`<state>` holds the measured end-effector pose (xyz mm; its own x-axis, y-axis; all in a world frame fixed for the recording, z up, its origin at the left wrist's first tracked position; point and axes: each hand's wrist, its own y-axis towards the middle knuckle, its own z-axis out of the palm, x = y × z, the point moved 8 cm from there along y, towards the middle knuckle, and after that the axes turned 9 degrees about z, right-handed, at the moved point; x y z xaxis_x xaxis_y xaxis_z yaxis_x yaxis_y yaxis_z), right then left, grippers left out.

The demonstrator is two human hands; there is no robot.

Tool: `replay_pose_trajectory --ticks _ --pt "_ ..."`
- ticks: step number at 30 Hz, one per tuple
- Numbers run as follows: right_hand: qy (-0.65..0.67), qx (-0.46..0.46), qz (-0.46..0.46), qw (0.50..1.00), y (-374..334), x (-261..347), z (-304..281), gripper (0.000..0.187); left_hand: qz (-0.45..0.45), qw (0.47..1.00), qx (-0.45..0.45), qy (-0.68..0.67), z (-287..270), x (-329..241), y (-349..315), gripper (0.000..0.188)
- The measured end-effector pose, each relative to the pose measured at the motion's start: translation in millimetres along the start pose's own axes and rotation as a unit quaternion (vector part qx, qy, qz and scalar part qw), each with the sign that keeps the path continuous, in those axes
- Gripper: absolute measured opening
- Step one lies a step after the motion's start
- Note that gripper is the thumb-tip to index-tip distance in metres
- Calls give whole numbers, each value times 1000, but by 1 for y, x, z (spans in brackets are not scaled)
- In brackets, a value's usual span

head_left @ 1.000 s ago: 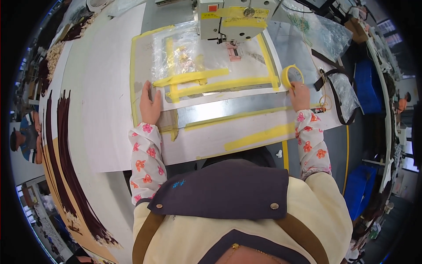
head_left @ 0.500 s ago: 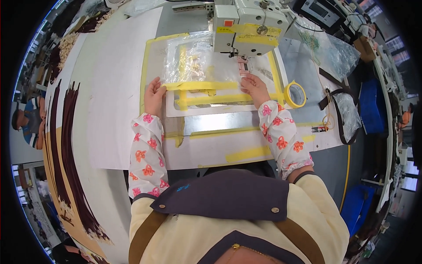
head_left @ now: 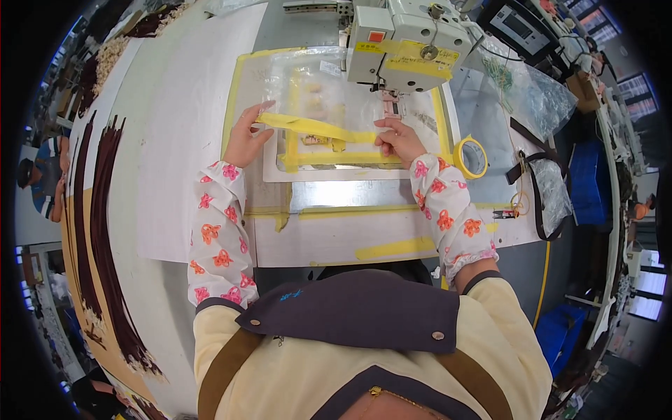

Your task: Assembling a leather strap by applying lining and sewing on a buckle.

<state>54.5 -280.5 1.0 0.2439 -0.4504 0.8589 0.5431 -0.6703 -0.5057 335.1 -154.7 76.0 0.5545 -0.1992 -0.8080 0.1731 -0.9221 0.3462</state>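
A clear plastic sheet (head_left: 280, 87) lies over a white framed template (head_left: 273, 168) edged with yellow tape. Along the sheet's near edge runs a strip of yellow tape (head_left: 308, 127), its left end raised and twisted. My left hand (head_left: 243, 134) is at that end, thumb and fingers spread, the tape end in the gap by the fingers. At the strip's right end, my right hand (head_left: 400, 142) is closed in a pinch on it. Under the sheet, small tan and printed pieces (head_left: 316, 140) show faintly. Beyond my right hand is the sewing machine head (head_left: 406, 49) with a pinkish presser part (head_left: 393, 106).
A yellow tape roll (head_left: 470, 157) lies right of the template, with small black snips (head_left: 505, 215) and a dark strap (head_left: 535, 171) further right. A control screen (head_left: 518, 28) stands at the back right. Bundles of dark cords (head_left: 105, 231) lie left. A person (head_left: 45, 178) is at far left.
My left hand has moved up and left and its fingers have spread. The left end of the tape strip has risen and twisted. My right hand has shifted slightly toward the near left.
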Motion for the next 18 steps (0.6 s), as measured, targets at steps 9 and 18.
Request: replay_pose_trajectory --ticks 9,18 --pt "-138 -57 -46 988 -6 4 -2 31 1 999 -30 -17 6 14 -2 21" --pt "-248 -111 -149 951 -4 11 -1 24 -32 981 -124 -148 7 19 1 14"
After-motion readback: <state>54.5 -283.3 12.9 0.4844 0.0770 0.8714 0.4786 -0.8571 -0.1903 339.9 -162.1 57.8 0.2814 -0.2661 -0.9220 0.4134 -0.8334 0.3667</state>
